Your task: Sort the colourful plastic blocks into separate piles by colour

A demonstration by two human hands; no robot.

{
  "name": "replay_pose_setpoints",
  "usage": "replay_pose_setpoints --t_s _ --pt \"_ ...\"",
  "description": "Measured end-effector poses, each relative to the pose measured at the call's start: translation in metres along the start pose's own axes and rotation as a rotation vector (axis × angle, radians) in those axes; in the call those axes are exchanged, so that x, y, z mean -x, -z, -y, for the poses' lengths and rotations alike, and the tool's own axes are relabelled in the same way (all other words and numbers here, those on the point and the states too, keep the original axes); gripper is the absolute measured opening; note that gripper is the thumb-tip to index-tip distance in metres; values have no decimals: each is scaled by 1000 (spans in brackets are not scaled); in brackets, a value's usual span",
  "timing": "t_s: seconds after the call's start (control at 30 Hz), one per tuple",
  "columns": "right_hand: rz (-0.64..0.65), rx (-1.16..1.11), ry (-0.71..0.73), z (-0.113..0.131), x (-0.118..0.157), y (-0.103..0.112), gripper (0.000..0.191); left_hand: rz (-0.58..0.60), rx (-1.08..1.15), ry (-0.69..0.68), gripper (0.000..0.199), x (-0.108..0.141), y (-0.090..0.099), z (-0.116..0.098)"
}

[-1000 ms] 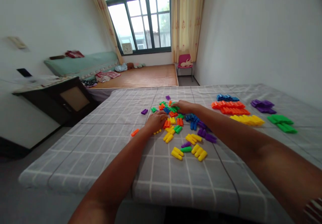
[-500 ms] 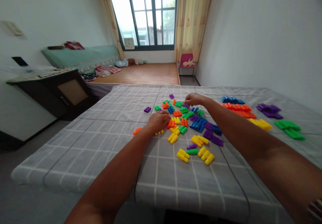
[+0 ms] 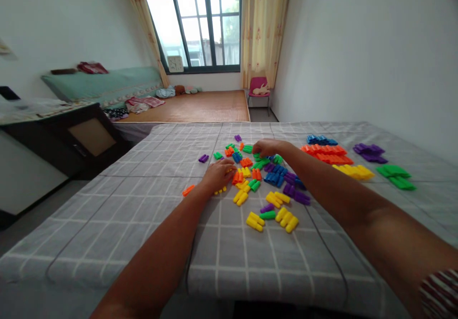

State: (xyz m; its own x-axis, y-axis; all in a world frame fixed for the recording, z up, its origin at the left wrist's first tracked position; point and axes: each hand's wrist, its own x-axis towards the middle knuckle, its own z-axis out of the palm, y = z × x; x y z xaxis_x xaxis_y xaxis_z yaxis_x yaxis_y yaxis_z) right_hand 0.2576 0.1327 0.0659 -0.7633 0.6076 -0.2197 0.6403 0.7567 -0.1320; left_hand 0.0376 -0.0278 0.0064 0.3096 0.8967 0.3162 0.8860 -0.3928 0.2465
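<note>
Left hand (image 3: pixel 217 175) and right hand (image 3: pixel 269 147) curl among tubular plastic blocks (image 3: pixel 256 175); I cannot tell either grip's hold.

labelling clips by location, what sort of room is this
Probably a bedroom in a home: there is a low, wide bed with a padded headboard, long patterned curtains beside a window, and what looks like a soft toy on a pink chair.

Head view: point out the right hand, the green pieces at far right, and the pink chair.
Right hand (image 3: pixel 268 147): head view, back of the hand.
Green pieces at far right (image 3: pixel 393 170): head view, top of the farther group.
Pink chair (image 3: pixel 255 83): head view, backrest.
</note>
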Motion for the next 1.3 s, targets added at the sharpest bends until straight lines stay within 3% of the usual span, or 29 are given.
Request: replay_pose_setpoints --t_s 0.17,0.33,0.43,0.63,0.77,0.97,1.1,1.3 --pt "-313 -23 58 6 25 4 39 8 59 -22 29 0 4 3" --pt "-552 -257 61 -12 91 1 34 25 76 -9 35 -3 1 16" --pt "-649 -333 -92 -56 154 -8 27 37 55 -12 38 -5 -1 23" --pt "-916 -402 -675 -195 296 -36 31 29 -12 -47 45 -8 -2 31" --pt "-927 -408 -923 -255 355 -64 31 26 -52 -66 47 -9 -4 38" --pt "-819 -330 -1020 -283 372 -97 24 8 -79 -105 49 -11 -4 45" --pt "-742 -243 -1090 -290 368 -109 23 0 -83 -126 51 -12 -1 42" --pt "-739 -191 -1127 -292 362 -124 26 -3 -79 -118 53 -11 0 38"
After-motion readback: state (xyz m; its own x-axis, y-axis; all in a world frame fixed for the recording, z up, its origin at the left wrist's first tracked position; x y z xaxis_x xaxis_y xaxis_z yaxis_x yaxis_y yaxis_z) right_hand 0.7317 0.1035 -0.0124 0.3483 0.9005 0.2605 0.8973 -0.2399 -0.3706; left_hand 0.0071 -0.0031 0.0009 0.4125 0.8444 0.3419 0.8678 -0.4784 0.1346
